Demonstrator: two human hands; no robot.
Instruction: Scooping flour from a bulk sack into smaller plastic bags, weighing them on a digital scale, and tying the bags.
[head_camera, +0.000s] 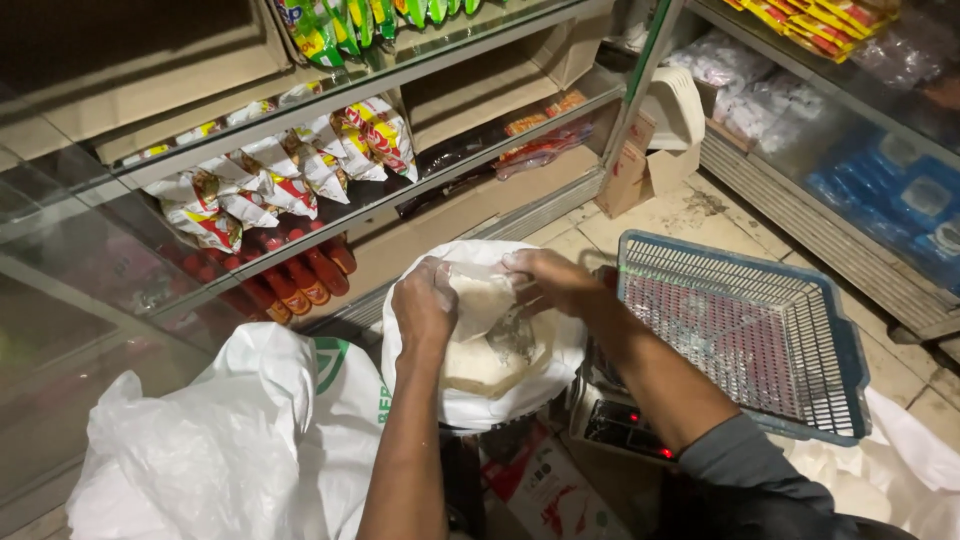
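Note:
My left hand (424, 305) and my right hand (553, 279) both grip a small clear plastic bag (482, 300) part filled with white powder. I hold it over a large open white sack (470, 400) of the same white powder. A metal scoop (515, 335) lies in the sack just under the bag. A blue plastic basket (745, 330) sits at my right forearm, on top of a weighing scale (625, 425) with a lit red display.
A big crumpled white plastic bag (230, 440) lies at the lower left. Glass shelves on the left hold snack packets (290, 170) and red bottles (300, 280). Another shelf unit with blue packs (900, 200) stands on the right. A cardboard box (630, 175) rests on the tiled floor.

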